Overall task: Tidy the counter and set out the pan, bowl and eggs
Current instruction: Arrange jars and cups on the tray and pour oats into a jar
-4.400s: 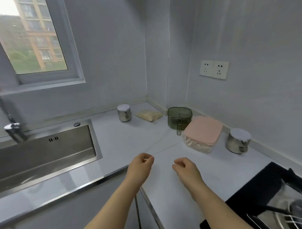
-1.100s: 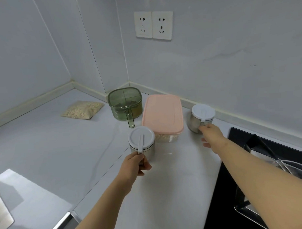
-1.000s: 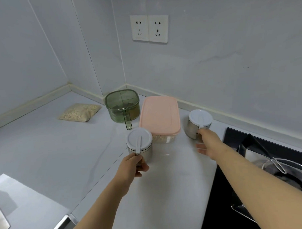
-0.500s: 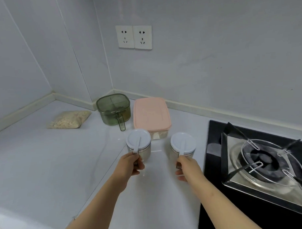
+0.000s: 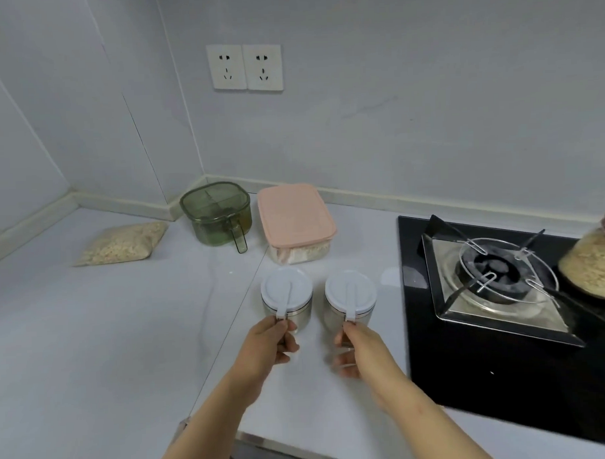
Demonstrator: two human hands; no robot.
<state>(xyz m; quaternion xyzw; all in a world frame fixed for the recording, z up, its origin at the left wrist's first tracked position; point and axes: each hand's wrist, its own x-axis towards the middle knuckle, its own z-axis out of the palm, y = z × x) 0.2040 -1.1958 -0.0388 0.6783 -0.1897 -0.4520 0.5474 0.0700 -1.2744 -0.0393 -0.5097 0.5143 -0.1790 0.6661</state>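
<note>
Two small steel jars with white lids stand side by side on the white counter (image 5: 92,339). My left hand (image 5: 269,343) grips the handle of the left jar (image 5: 287,295). My right hand (image 5: 358,347) grips the handle of the right jar (image 5: 350,296). Both jars sit upright, a little apart, just left of the stove. No pan, bowl or eggs are in view.
Behind the jars are a pink-lidded box (image 5: 293,216), a green lidded container with a scoop (image 5: 216,215) and a bag of grain (image 5: 123,242). A black gas hob (image 5: 502,284) fills the right; a glass jar of grain (image 5: 594,263) stands at its far right.
My right hand has drawn the right jar from beside the pink box to beside the left jar. My left hand keeps its hold. The view has swung right, showing more of the hob.
</note>
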